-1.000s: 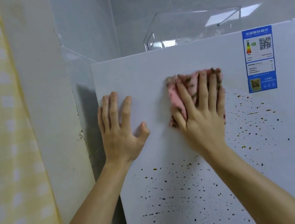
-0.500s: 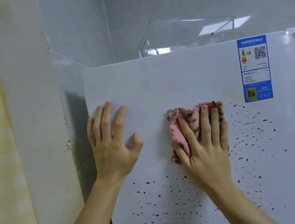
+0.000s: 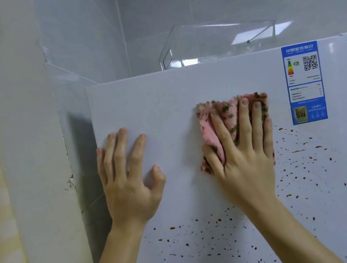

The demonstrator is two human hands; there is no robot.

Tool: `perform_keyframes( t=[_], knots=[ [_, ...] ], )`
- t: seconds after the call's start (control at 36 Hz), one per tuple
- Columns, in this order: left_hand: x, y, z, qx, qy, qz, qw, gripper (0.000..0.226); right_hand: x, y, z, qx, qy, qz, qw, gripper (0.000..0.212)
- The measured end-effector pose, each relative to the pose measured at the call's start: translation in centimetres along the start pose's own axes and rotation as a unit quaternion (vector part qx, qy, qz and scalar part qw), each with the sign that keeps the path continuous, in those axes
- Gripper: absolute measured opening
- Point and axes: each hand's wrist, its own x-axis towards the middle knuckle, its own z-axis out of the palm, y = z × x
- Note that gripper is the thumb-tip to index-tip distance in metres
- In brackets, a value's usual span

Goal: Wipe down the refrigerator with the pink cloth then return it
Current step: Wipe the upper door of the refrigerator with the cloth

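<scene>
Both flat | left hand [image 3: 128,182] on refrigerator [image 3: 164,101] | right hand [image 3: 245,154] pressing pink cloth [image 3: 227,110]

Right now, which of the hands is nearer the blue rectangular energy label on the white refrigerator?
Right. The right hand, on the pink fluffy cloth, lies just left of the blue label; the left hand rests far left on the white refrigerator.
</scene>
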Motion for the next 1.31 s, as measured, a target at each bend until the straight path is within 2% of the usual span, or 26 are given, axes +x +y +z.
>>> perform_keyframes(
  t=[0.19, 0.39, 0.5, 0.67, 0.75, 0.83, 1.0, 1.08, 1.19, 1.31],
  knots=[
    [-0.1, 0.0, 0.0, -0.002, 0.001, -0.003, 1.000, 0.055, -4.0, 0.7, 0.0, 0.000, -0.021, -0.015, 1.000, 0.062],
    [0.0, 0.1, -0.2, 0.002, -0.006, -0.010, 1.000, 0.056, 2.5, 0.4, 0.3, -0.008, 0.018, -0.005, 1.000, 0.061],
    [0.3, 0.3, -0.2, -0.001, -0.010, -0.019, 1.000, 0.056, 4.5, 0.1, 0.0, -0.001, 0.004, 0.017, 1.000, 0.061],
    [0.0, 2.8, -0.3, -0.004, -0.014, -0.082, 0.997, 0.059, -3.3, 2.0, -0.5, -0.001, -0.023, -0.012, 1.000, 0.059],
    [-0.1, 4.0, 0.3, -0.006, -0.019, -0.057, 0.998, 0.060, -5.2, 3.2, -0.9, 0.002, -0.050, -0.032, 0.998, 0.061],
    [0.0, 4.3, 0.8, 0.006, -0.017, -0.050, 0.999, 0.060, -4.1, 3.6, -0.8, 0.002, -0.044, -0.039, 0.998, 0.063],
    [-0.3, 4.2, 1.3, 0.045, -0.005, -0.050, 0.998, 0.064, 2.0, 3.9, -0.3, -0.016, 0.017, -0.014, 1.000, 0.060],
    [-0.2, 4.2, 1.5, 0.056, 0.004, -0.045, 0.997, 0.064, 3.0, 3.8, -0.3, -0.011, 0.015, 0.002, 1.000, 0.060],
    [-0.3, 4.3, 1.5, 0.049, 0.013, -0.043, 0.998, 0.063, -0.6, 4.6, -0.6, -0.003, 0.013, -0.007, 1.000, 0.059],
    [-0.3, 4.4, 1.4, 0.051, 0.013, -0.039, 0.998, 0.061, -5.1, 5.8, -1.0, 0.002, -0.021, -0.011, 1.000, 0.059]
  ],
)
